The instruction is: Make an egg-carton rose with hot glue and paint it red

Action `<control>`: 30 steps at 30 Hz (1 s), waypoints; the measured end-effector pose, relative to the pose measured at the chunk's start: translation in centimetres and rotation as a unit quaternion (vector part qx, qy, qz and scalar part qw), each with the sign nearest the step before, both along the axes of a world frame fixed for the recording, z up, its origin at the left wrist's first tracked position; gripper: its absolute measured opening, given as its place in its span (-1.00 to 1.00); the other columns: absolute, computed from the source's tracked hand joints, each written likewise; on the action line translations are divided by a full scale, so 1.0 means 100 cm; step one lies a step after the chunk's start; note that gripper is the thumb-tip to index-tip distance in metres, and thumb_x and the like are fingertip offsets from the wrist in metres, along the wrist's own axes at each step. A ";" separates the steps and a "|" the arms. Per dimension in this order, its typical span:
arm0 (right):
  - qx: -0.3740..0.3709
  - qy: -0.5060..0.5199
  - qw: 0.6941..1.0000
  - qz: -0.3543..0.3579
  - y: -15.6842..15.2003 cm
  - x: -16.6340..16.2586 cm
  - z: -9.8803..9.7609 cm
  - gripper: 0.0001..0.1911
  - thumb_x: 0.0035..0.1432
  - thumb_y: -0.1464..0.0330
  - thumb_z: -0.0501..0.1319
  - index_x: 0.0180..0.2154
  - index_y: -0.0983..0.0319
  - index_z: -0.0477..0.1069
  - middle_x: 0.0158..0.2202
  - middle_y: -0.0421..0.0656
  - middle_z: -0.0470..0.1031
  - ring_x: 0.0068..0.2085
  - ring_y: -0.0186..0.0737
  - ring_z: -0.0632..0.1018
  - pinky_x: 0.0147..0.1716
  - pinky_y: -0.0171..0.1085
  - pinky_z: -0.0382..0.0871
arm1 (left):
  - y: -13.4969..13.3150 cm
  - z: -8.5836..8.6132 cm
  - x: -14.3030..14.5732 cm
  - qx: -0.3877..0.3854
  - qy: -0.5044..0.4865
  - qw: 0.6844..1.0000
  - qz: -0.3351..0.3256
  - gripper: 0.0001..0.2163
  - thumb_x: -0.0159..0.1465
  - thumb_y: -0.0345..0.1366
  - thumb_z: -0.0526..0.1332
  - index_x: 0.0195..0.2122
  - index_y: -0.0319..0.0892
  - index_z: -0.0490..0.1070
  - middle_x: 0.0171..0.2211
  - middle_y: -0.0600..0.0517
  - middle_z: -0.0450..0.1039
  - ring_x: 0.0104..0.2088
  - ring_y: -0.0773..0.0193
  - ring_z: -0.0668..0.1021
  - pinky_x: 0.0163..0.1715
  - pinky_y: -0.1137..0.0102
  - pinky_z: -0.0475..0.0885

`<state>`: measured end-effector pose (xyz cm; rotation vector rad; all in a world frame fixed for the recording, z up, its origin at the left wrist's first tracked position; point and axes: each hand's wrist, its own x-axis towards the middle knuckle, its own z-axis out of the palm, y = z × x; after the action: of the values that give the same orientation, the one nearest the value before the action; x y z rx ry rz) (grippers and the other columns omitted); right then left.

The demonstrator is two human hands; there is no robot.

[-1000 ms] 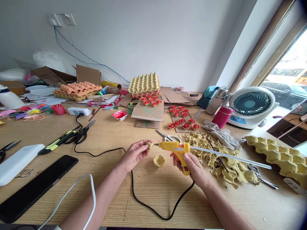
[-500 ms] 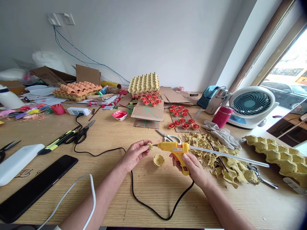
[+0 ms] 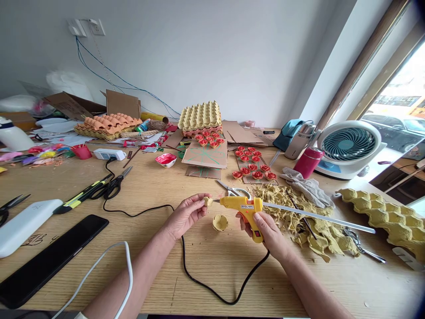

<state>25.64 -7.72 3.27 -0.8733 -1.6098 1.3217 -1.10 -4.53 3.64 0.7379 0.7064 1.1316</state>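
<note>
My left hand [image 3: 191, 212] pinches a small yellow egg-carton piece [image 3: 208, 202] between thumb and fingers. My right hand [image 3: 265, 228] grips a yellow hot glue gun [image 3: 242, 204] by its handle, a finger at the trigger. Its nozzle points left and sits right by the piece; whether they touch I cannot tell. A long clear glue stick [image 3: 318, 216] juts from the back of the gun. Below the nozzle, a yellow egg-carton flower cup [image 3: 220, 223] stands upright on the table.
Torn egg-carton scraps [image 3: 299, 221] lie beyond my right hand, with silver scissors [image 3: 237, 190] behind the gun. Red paper flowers [image 3: 252, 167] stand on cardboard farther back. The gun's black cord [image 3: 212, 290] loops between my forearms. At left lies a black phone-like slab [image 3: 53, 261].
The piece in my left hand has turned slightly, and the glue gun has shifted a touch to the right. Both hands keep their hold.
</note>
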 end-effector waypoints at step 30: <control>-0.002 0.000 1.000 0.014 0.001 0.003 -0.005 -0.40 0.39 -0.08 0.01 -0.18 0.28 0.55 -0.47 -0.16 0.40 -0.45 -0.26 0.36 -0.46 -0.28 0.21 | 0.001 -0.005 -0.001 -0.046 -0.039 0.998 -0.020 -0.87 0.19 -0.41 0.47 -0.31 -0.33 0.57 -0.40 -0.08 0.62 -0.50 0.44 0.58 -0.47 0.59 0.56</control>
<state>25.90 -7.65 2.73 -0.8568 -1.6242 1.3453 -1.19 -4.42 3.17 0.6233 0.6701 1.0794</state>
